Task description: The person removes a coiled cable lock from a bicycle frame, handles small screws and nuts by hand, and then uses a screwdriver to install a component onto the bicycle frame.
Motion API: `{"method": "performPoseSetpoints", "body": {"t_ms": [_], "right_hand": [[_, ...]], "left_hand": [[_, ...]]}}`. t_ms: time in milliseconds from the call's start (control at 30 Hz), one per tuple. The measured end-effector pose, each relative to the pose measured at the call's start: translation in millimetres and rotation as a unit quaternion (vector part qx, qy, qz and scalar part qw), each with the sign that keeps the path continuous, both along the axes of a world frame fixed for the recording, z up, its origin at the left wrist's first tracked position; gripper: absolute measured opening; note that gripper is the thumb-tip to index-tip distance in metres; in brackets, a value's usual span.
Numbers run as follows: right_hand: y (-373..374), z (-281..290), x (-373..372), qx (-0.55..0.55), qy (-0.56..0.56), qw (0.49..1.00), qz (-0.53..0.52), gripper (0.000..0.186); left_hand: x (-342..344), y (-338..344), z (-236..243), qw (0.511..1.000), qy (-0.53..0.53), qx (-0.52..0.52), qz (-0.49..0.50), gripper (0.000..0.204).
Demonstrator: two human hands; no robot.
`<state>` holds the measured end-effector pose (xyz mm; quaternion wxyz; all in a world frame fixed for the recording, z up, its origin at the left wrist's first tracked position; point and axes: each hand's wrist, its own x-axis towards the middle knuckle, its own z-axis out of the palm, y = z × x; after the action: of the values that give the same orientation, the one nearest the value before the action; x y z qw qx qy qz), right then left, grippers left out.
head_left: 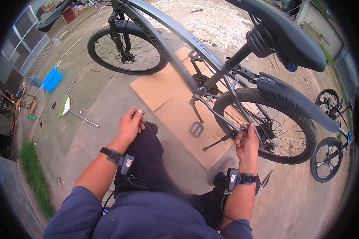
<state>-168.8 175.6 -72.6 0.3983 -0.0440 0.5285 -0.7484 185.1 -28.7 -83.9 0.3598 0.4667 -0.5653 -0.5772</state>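
Observation:
A grey bicycle (179, 75) stands in front of me on its kickstand (217, 143). My right hand (247, 145) is at the rear of its frame, beside the rear wheel (307, 137) and just above the kickstand. The thumb points up against the frame tubes and the fingers are curled in; what they grip, if anything, is hidden. Over my left knee, my left hand (131, 126) has its fingers curled together, and the inside of the hand does not show. Below the frame hang the crank and a pedal (196, 129). Both wrists wear strapped devices with cables.
Flattened cardboard (161, 93) lies under the bicycle. To the left are a green-and-white broom (66, 106) and a blue tub (52, 79). A second bicycle (327, 159) is at the far right. The black saddle (299, 40) juts out high at the upper right.

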Motion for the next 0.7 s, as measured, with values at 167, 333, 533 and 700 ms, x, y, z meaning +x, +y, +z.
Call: {"method": "performPoseSetpoints", "body": {"t_ms": [167,333,533,700], "right_hand": [[-3,5,5,0.024,0.008,1.000,0.004,0.051],[-4,3,7,0.031,0.004,0.999,0.030,0.048],[-1,-6,4,-0.016,-0.030,0.998,0.046,0.038],[0,-11,3,-0.024,-0.022,0.998,0.060,0.034]], "left_hand": [[-2,1,2,1.000,-0.014,-0.001,0.011,0.026],[0,-2,-4,1.000,-0.004,-0.003,0.006,0.025],[-3,0,1,1.000,-0.015,-0.002,0.012,0.024],[-2,-1,-1,1.000,-0.010,-0.004,0.009,0.023]]}}
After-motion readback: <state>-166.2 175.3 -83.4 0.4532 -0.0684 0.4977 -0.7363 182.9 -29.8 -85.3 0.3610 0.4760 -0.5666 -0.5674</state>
